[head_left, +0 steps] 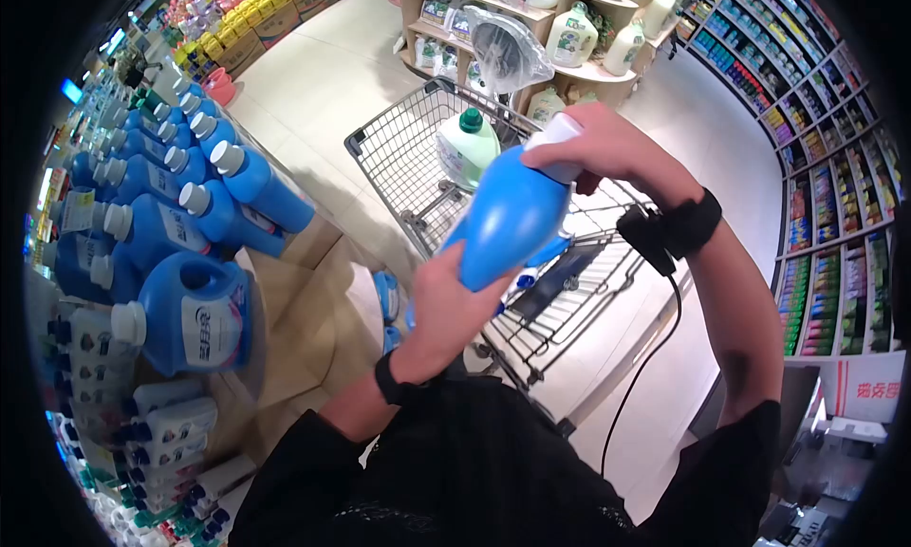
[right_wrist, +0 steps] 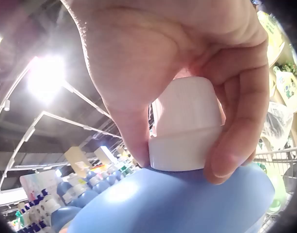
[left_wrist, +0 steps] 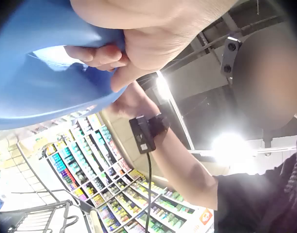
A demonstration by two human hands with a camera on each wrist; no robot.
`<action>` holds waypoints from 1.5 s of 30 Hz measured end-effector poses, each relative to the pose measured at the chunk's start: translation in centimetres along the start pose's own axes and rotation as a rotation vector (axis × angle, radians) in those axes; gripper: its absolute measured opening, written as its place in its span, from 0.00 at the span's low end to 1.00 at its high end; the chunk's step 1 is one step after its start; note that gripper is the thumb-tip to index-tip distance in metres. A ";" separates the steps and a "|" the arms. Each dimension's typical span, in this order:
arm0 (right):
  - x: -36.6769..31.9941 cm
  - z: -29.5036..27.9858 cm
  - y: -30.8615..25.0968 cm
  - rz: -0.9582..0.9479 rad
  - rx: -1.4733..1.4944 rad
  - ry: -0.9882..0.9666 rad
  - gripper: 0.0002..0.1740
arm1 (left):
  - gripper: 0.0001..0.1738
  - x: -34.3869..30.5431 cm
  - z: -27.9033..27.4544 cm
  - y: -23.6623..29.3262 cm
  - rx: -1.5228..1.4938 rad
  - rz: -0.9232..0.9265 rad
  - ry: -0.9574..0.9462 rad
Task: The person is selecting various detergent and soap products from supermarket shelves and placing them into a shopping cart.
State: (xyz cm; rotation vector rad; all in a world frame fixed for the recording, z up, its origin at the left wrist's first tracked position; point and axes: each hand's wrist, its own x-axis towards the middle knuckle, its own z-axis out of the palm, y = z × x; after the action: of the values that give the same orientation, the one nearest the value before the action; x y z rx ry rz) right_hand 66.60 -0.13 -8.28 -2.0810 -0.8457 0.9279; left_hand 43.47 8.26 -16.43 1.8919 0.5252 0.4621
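Note:
A blue detergent jug (head_left: 517, 215) is held tilted in front of my body, over the shopping cart. My left hand (head_left: 448, 310) grips it at the lower end in the head view; the left wrist view shows fingers (left_wrist: 102, 57) curled through the jug's handle opening. At its other end my right hand (head_left: 612, 144) grips the white cap (right_wrist: 185, 131), thumb on one side and fingers on the other. In the right wrist view the cap sits on the jug's shoulder.
The wire cart (head_left: 353, 147) holds a pale green jug (head_left: 470, 151) with a green cap. Several more blue jugs (head_left: 197, 324) stand on the display at left. A plastic-wrapped item (head_left: 508, 46) is before the shelf ahead. Tall stocked shelves (head_left: 826, 205) line the right.

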 end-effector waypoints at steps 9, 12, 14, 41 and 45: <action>8.8 -2.0 3.0 -0.209 -0.549 0.205 0.27 | 0.27 10.6 8.6 -8.4 -0.483 -0.192 -0.168; 11.0 -1.2 5.3 -0.228 -0.572 0.185 0.28 | 0.32 12.8 13.1 -12.4 -0.642 -0.372 -0.322; 12.0 -0.9 7.2 -0.246 -0.582 0.166 0.28 | 0.24 13.2 15.0 -15.2 -0.708 -0.326 -0.327; 23.5 11.0 32.0 -0.106 -0.556 0.209 0.37 | 0.34 17.6 21.3 -32.3 -0.836 -1.050 -0.296; 24.0 11.9 32.6 -0.069 -0.559 0.187 0.32 | 0.50 18.1 20.5 -32.0 -0.810 -1.009 -0.274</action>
State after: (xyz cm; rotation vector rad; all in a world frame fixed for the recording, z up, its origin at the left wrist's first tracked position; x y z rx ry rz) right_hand 78.75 4.59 -48.44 -2.5382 -1.1628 0.4772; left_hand 64.99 13.38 -52.26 0.7349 0.8567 -0.2426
